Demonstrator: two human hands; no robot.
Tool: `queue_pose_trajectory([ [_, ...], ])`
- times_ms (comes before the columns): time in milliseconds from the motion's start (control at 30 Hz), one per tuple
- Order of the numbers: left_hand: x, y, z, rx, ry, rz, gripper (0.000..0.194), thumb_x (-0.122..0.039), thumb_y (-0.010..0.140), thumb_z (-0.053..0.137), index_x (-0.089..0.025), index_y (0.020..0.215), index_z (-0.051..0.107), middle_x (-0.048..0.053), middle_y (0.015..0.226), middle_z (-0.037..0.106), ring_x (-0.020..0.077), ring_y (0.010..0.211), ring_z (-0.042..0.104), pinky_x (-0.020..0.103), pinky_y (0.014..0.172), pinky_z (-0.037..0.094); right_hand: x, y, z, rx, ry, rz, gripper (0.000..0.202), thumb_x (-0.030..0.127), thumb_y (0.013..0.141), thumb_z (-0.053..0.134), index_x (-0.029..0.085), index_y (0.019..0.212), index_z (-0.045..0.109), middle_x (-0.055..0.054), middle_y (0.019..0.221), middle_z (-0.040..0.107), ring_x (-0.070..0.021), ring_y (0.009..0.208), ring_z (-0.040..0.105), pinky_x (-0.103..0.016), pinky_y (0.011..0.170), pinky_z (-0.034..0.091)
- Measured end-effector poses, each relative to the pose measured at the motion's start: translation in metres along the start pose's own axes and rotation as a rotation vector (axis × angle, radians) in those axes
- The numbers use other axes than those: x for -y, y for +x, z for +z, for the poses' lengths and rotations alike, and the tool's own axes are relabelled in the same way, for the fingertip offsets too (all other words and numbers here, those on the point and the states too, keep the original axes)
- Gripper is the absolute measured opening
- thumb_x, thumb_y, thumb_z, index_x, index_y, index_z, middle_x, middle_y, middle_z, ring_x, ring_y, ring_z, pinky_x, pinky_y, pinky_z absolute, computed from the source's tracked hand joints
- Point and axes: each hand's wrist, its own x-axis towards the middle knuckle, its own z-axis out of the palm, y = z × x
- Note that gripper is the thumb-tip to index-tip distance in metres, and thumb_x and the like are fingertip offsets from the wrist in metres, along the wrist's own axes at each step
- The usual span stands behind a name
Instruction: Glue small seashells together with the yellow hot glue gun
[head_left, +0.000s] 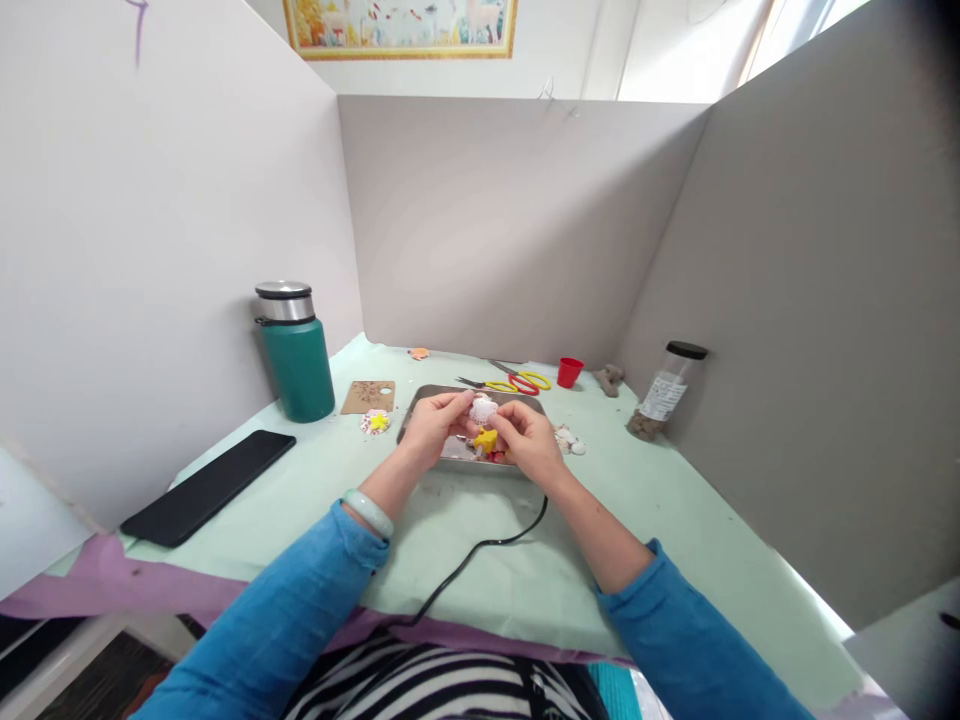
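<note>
Between both hands, above a metal tray [421,393], is a small white piece with a scalloped edge [484,408]. The fingertips of my left hand [435,428] pinch its left side. On its right side, the thumb and fingers of my right hand [531,440] close on the edge. Just below it shows a yellow star-shaped piece [486,441]; whether it is attached or lies in the tray I cannot tell. Small red bits lie in the tray under my right fingers. The hands hide much of the tray.
Scissors with yellow handles [501,386] and red handles [523,384] lie behind the tray, near a red cup [570,373]. On the left are a green bottle [298,365], a black slab [210,488], a brown card [367,397] and a decorated disc [375,421]. A jar [664,392] leans right. A black cable [480,545] crosses the front.
</note>
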Motion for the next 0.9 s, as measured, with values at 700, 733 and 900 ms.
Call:
queue_pose_trajectory([
  [700, -0.0002, -0.0013, -0.0005, 0.051, -0.008, 0.011, 0.034, -0.039, 0.072, 0.067, -0.009, 0.087, 0.066, 0.005, 0.061, 0.064, 0.0112, 0.049, 0.057, 0.025, 0.054, 0.047, 0.0028, -0.0003, 0.0007, -0.016, 0.113, 0.086, 0.024, 0.041, 0.073, 0.061, 0.019, 0.071, 0.052, 0.005, 0.045, 0.05, -0.0085, 0.038, 0.043, -0.019, 0.036, 0.034],
  [733, -0.0004, -0.0014, -0.0004, 0.056, -0.014, 0.008, 0.034, -0.039, 0.072, 0.067, -0.009, 0.087, 0.066, 0.005, 0.061, 0.063, 0.0111, 0.049, 0.057, 0.025, 0.054, 0.047, 0.0029, -0.0003, 0.0009, -0.019, 0.112, 0.084, 0.024, 0.041, 0.074, 0.061, 0.019, 0.071, 0.053, 0.005, 0.045, 0.05, -0.0086, 0.038, 0.044, -0.019, 0.036, 0.034],
  [900, -0.0002, -0.0009, 0.0003, 0.055, -0.057, -0.017, 0.033, -0.039, 0.071, 0.068, -0.009, 0.085, 0.067, 0.003, 0.057, 0.062, 0.0101, 0.047, 0.055, 0.023, 0.051, 0.045, 0.0051, -0.0012, 0.002, -0.033, 0.126, 0.084, 0.024, 0.041, 0.073, 0.061, 0.018, 0.071, 0.052, 0.005, 0.045, 0.05, -0.0088, 0.039, 0.043, -0.019, 0.037, 0.034],
])
